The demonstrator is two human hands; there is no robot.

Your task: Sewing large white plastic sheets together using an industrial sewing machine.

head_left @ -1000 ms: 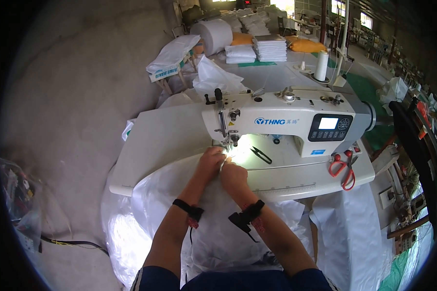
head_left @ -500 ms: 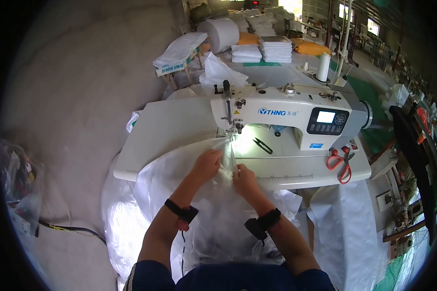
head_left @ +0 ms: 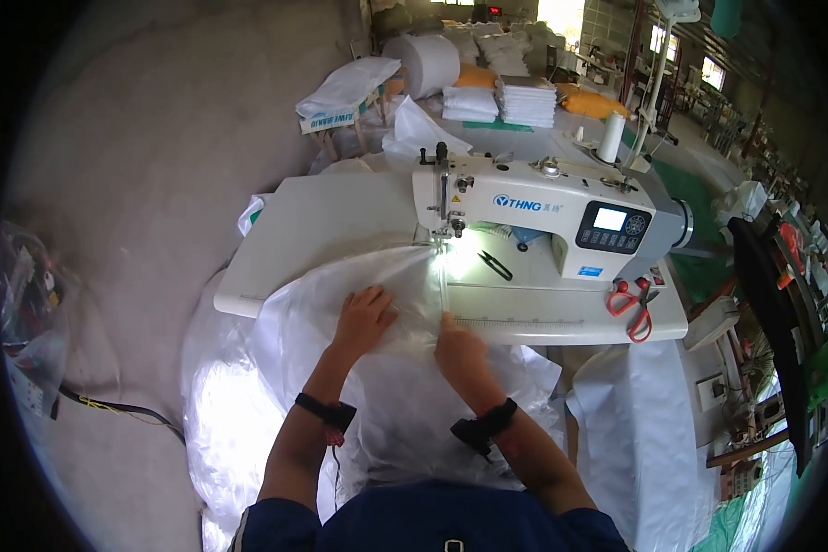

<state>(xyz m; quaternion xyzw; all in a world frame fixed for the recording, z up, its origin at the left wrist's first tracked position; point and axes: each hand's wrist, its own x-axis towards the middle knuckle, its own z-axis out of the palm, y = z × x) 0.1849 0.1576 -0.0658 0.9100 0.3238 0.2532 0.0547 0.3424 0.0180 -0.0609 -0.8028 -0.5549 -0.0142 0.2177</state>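
A large white woven plastic sack lies over the near edge of the sewing table and runs under the needle of a white sewing machine. My left hand lies flat on the sack, fingers spread, left of the seam line. My right hand presses the sack just right of the seam, fingers curled onto the fabric. Both hands sit well short of the lit needle area. Each wrist carries a black band.
Red-handled scissors and small black snips rest on the machine bed. A white thread cone stands behind the machine. Stacked white sacks and a fabric roll lie beyond. More white sacking hangs at right.
Both hands have drawn back from the needle toward me, sliding along the sack. The view has also shifted, so the machine sits further up the picture.
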